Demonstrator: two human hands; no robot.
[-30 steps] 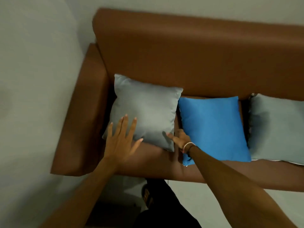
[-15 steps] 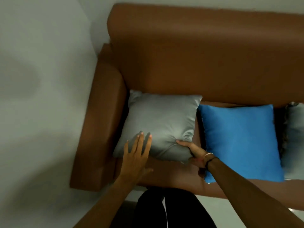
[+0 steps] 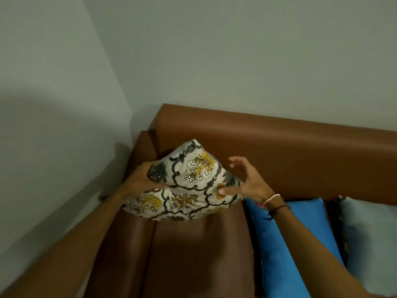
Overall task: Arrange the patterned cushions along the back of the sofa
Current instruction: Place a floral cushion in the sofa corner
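A cushion (image 3: pixel 189 183) with a cream, black and yellow floral pattern is lifted off the seat at the left end of the brown sofa (image 3: pixel 290 151), tilted with one corner pointing up toward the backrest. My left hand (image 3: pixel 139 181) grips its left edge. My right hand (image 3: pixel 247 181) touches its right corner with the thumb pressed on the fabric and the other fingers spread apart. A blue cushion (image 3: pixel 296 244) and a grey cushion (image 3: pixel 369 237) lie on the seat to the right.
The sofa's left armrest (image 3: pixel 141 147) stands close to a pale wall corner (image 3: pixel 120 100). Bare brown seat (image 3: pixel 199 254) shows below the lifted cushion. The wall runs behind the backrest.
The grey cushion at the left end has been picked up and turned over, showing its patterned side. Both hands rose with it, and the view lifted toward the backrest and wall.
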